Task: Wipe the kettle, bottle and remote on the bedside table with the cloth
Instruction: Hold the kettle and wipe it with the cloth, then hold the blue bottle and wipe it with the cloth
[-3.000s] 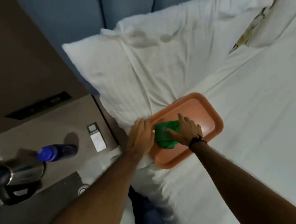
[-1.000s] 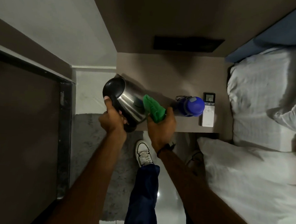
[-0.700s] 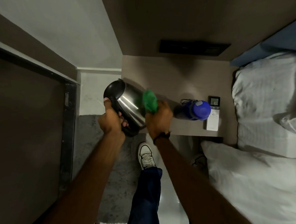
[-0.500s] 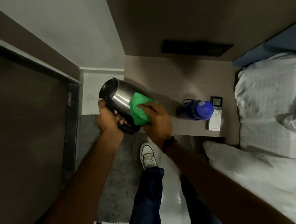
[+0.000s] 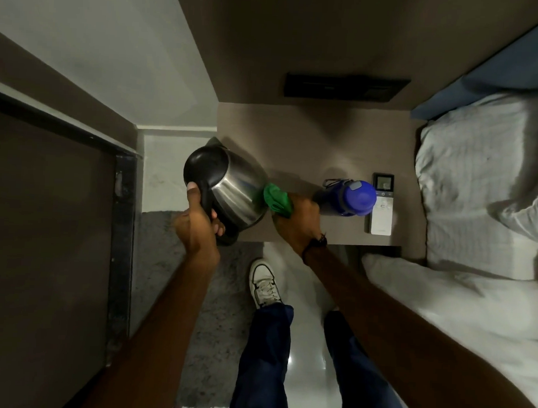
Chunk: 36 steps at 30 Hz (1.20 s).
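The bed (image 5: 461,307) fills the right side, its pillow (image 5: 468,189) pressed against the table's right edge, so there is no room to swing anything that way. The wall (image 5: 113,55) and a dark door (image 5: 41,238) close off the left. The table (image 5: 311,137) is small: its back half is bare, its front edge lies just beyond the right wrist, and past that edge there is only floor (image 5: 304,346) and a shoe (image 5: 265,286).

The kettle (image 5: 231,192) is at the table's left front corner, tilted with its black lid toward the wall and its base partly over the edge. Steel and smooth, it looks slippery on the body and fairly heavy if it holds water; whether it does cannot be told. The handle is the safe hold, and the left hand (image 5: 199,223) is wrapped tight around it. Since it is tipped near the corner, that hold probably has to carry the weight.

The bottle (image 5: 350,197) stands mid-table, just right of the right hand (image 5: 299,221), tall and likely easy to knock over with the elbow or cloth. The remote (image 5: 382,205) lies flat just beside it, light and thin, close to the right edge.

The cloth (image 5: 275,199) is soft and bunched, squeezed in the right hand's closed fingers and pressed against the kettle's lower right side.
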Each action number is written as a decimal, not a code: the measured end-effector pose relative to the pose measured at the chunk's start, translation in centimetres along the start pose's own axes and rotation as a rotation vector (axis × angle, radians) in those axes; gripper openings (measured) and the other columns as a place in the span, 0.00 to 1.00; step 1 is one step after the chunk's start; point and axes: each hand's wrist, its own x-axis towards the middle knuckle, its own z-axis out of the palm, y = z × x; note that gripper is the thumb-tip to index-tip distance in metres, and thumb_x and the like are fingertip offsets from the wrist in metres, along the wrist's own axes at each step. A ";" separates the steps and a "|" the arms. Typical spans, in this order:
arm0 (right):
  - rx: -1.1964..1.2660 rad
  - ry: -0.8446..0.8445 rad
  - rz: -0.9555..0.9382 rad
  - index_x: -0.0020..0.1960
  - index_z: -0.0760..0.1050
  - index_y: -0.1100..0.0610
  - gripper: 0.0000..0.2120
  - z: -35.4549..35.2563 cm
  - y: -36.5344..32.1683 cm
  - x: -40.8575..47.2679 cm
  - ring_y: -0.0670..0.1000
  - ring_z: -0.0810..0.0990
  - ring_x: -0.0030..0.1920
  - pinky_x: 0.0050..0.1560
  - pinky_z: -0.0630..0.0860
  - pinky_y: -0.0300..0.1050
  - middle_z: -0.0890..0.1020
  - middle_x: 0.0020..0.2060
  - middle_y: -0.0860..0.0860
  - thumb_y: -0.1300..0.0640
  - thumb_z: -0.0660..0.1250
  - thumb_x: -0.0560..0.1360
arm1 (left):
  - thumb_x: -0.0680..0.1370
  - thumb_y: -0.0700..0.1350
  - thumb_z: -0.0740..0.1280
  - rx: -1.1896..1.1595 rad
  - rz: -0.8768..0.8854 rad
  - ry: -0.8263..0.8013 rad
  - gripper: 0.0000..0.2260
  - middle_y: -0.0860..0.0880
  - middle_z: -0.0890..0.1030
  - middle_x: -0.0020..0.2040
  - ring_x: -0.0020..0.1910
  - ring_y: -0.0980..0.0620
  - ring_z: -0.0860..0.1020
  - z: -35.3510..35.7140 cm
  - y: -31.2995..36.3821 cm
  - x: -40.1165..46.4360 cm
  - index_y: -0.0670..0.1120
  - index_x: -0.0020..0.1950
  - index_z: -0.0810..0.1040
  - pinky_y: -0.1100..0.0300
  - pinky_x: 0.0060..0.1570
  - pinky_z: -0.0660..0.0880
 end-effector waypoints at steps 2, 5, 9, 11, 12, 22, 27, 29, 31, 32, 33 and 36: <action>0.040 -0.030 0.062 0.54 0.79 0.61 0.10 -0.1 1.5 -1.2 0.57 0.85 0.45 0.47 0.84 0.53 0.85 0.47 0.59 0.63 0.70 0.73 | 0.79 0.64 0.61 0.004 0.029 0.004 0.24 0.50 0.71 0.26 0.23 0.53 0.69 0.3 -0.8 0.2 0.49 0.31 0.73 0.61 0.25 0.69; 0.065 -0.053 0.184 0.58 0.77 0.61 0.14 -0.3 3.9 -2.8 0.55 0.83 0.49 0.46 0.81 0.45 0.84 0.53 0.59 0.63 0.71 0.72 | 0.79 0.65 0.61 0.049 0.065 0.009 0.24 0.50 0.74 0.27 0.24 0.54 0.72 1.2 -2.2 0.5 0.49 0.32 0.76 0.62 0.25 0.70; 0.119 -0.055 0.290 0.58 0.78 0.60 0.15 -0.6 5.9 -4.4 0.54 0.83 0.46 0.43 0.79 0.43 0.85 0.51 0.58 0.60 0.72 0.72 | 0.78 0.66 0.62 0.146 0.142 0.008 0.26 0.47 0.77 0.29 0.25 0.53 0.74 2.0 -4.8 -0.1 0.48 0.31 0.77 0.63 0.24 0.71; 0.139 -0.027 0.325 0.57 0.79 0.60 0.15 -1.1 6.6 -4.9 0.56 0.84 0.49 0.45 0.77 0.44 0.85 0.50 0.58 0.60 0.73 0.71 | 0.77 0.67 0.63 0.169 0.163 0.001 0.26 0.47 0.76 0.28 0.26 0.53 0.74 2.0 -6.1 -0.4 0.47 0.32 0.77 0.62 0.25 0.71; 0.144 -0.013 0.340 0.57 0.79 0.60 0.15 -1.3 6.9 -5.0 0.56 0.84 0.49 0.45 0.75 0.42 0.86 0.50 0.58 0.60 0.73 0.71 | 0.77 0.67 0.63 0.167 0.171 -0.010 0.26 0.47 0.76 0.28 0.26 0.53 0.73 1.9 -6.7 -0.5 0.47 0.32 0.77 0.61 0.26 0.70; 0.306 -0.062 0.515 0.63 0.76 0.58 0.23 -4.5 10.5 -5.6 0.58 0.82 0.57 0.58 0.81 0.57 0.83 0.58 0.58 0.59 0.75 0.70 | 0.81 0.57 0.63 0.628 0.426 0.279 0.23 0.34 0.79 0.55 0.56 0.37 0.78 2.2 -8.9 -2.4 0.36 0.56 0.76 0.50 0.58 0.74; 0.412 -0.053 0.649 0.64 0.74 0.58 0.23 -7.2 14.9 -6.3 0.58 0.81 0.58 0.57 0.81 0.55 0.81 0.59 0.58 0.61 0.74 0.71 | 0.75 0.57 0.72 0.809 0.818 -0.015 0.27 0.38 0.72 0.66 0.65 0.41 0.71 5.4 -11.5 -8.5 0.43 0.66 0.71 0.42 0.61 0.76; 0.447 -0.022 0.671 0.65 0.73 0.57 0.22 -8.5 16.9 -6.3 0.57 0.81 0.58 0.58 0.80 0.55 0.81 0.60 0.57 0.61 0.73 0.72 | 0.70 0.56 0.77 0.756 0.760 -0.273 0.36 0.40 0.67 0.71 0.69 0.42 0.71 8.1 -11.8 -9.8 0.44 0.71 0.66 0.43 0.62 0.78; 0.510 0.042 0.675 0.65 0.73 0.58 0.21 -9.8 18.4 -6.0 0.58 0.81 0.58 0.58 0.80 0.59 0.81 0.60 0.58 0.63 0.72 0.73 | 0.67 0.59 0.78 0.714 0.767 -0.347 0.43 0.42 0.65 0.73 0.71 0.43 0.70 10.9 -11.2 -10.6 0.45 0.75 0.63 0.43 0.67 0.75; 0.546 0.074 0.671 0.64 0.74 0.58 0.21 -10.3 18.8 -5.8 0.59 0.81 0.58 0.58 0.80 0.61 0.81 0.59 0.59 0.63 0.72 0.73 | 0.67 0.62 0.77 0.690 0.798 -0.350 0.45 0.42 0.64 0.74 0.72 0.44 0.69 12.1 -10.6 -10.9 0.46 0.76 0.62 0.46 0.70 0.73; 0.581 0.100 0.668 0.64 0.74 0.59 0.21 -11.0 19.1 -5.5 0.59 0.81 0.58 0.58 0.80 0.62 0.81 0.59 0.59 0.64 0.71 0.72 | 0.68 0.65 0.76 0.673 0.830 -0.354 0.45 0.43 0.63 0.75 0.74 0.46 0.68 13.4 -9.9 -11.2 0.47 0.77 0.61 0.51 0.73 0.71; 0.700 0.136 0.657 0.66 0.72 0.60 0.23 -12.4 19.3 -4.4 0.61 0.80 0.59 0.60 0.79 0.64 0.80 0.61 0.61 0.67 0.70 0.73 | 0.71 0.63 0.73 0.804 0.920 -0.417 0.38 0.44 0.64 0.76 0.72 0.49 0.69 16.4 -7.8 -11.8 0.52 0.76 0.64 0.67 0.67 0.68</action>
